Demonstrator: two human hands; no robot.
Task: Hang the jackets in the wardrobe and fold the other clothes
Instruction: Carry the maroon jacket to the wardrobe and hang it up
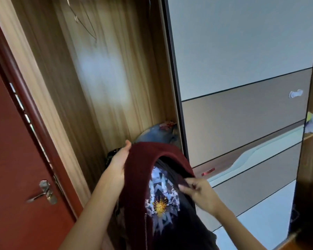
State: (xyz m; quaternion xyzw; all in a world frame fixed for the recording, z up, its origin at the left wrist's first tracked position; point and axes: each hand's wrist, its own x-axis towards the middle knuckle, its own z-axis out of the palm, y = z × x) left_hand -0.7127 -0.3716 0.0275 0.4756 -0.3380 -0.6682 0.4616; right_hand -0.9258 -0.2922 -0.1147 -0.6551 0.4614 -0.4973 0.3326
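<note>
Pinching red jacket (137, 177) at bottom middle with left hand (118, 160) and right hand (200, 192); might slip down if held loosely.

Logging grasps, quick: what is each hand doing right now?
Left hand: grips the maroon jacket near its collar.
Right hand: pinches the same jacket's other edge.
</note>
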